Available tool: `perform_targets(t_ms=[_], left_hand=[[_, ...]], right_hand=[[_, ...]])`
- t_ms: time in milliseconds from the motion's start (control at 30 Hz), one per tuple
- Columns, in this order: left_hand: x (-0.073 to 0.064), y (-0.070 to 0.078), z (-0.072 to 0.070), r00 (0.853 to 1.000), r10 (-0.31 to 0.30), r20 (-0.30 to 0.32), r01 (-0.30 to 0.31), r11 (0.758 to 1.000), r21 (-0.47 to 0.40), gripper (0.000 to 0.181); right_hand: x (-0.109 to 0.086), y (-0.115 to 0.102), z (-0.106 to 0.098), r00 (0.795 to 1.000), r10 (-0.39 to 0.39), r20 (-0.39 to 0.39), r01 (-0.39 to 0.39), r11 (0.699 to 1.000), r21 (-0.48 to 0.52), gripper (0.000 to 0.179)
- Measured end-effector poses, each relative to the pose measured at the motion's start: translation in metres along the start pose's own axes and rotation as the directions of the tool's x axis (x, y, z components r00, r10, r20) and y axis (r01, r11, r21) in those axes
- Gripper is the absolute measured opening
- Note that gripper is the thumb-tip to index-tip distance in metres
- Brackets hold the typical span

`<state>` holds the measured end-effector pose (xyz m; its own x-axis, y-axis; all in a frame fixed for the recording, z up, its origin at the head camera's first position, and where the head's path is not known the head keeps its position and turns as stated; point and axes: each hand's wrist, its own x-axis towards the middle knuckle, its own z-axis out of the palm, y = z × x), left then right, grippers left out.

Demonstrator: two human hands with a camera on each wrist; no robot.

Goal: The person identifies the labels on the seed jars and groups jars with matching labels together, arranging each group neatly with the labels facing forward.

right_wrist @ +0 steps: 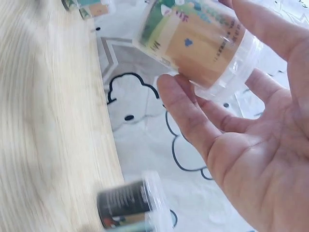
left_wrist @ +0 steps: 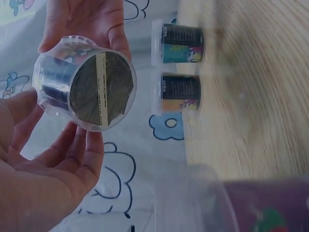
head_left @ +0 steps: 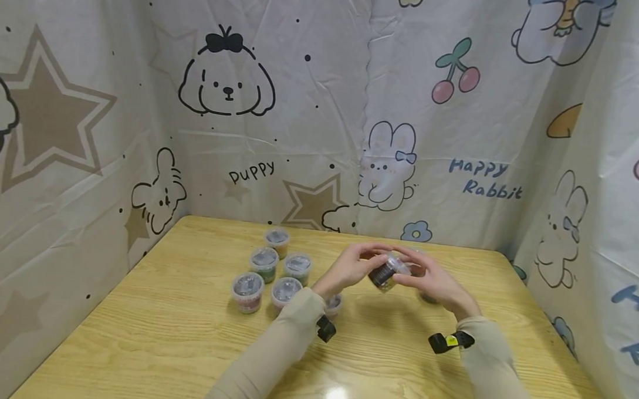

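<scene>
A small clear plastic tub (head_left: pixel 382 277) with a dark printed label is held tilted above the table between both hands. My left hand (head_left: pixel 351 264) grips it from the left, thumb on its side. From the other side my right hand (head_left: pixel 430 279) holds it with curled fingers and thumb. In the left wrist view the tub's round dark base (left_wrist: pixel 102 91) with a pale strip faces the camera. The right wrist view shows a tan and green side of the label (right_wrist: pixel 193 41). The tub's contents cannot be made out.
Several lidded tubs (head_left: pixel 248 292) stand grouped on the wooden table (head_left: pixel 152 311), left of the hands and partly behind the left forearm. Beyond the right hand, two more tubs (left_wrist: pixel 182 43) stand near the back edge. Printed cloth (head_left: pixel 300 134) hangs around the table.
</scene>
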<state>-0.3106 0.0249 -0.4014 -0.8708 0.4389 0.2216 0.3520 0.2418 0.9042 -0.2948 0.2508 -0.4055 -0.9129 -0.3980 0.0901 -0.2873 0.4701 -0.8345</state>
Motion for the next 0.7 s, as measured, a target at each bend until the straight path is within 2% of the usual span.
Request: perform_targets(t_ms=[133,300,533,700], left_hand=[[-0.004,-0.002,-0.007,1.0,-0.015,-0.023,0.014,1.0,-0.019,0.03],[-0.01,-0.004,-0.013,0.998,-0.031,-0.059,0.029,0.999,-0.036,0.034],[-0.017,-0.005,-0.019,0.991,-0.066,-0.112,0.055,0.994,-0.096,0.042],[-0.022,-0.006,-0.022,0.993,-0.077,-0.088,0.059,0.98,-0.187,0.047]], right_hand=[[0.005,-0.004,0.008,0.999,0.021,0.027,-0.022,0.999,0.023,0.068],[0.012,-0.009,0.015,0.999,0.001,0.045,-0.005,0.996,0.09,0.066],[0.023,-0.017,0.019,0.998,-0.054,-0.012,0.055,0.972,0.227,0.058],[0.027,-0.022,0.023,0.998,-0.037,-0.06,0.053,0.955,0.293,0.052]])
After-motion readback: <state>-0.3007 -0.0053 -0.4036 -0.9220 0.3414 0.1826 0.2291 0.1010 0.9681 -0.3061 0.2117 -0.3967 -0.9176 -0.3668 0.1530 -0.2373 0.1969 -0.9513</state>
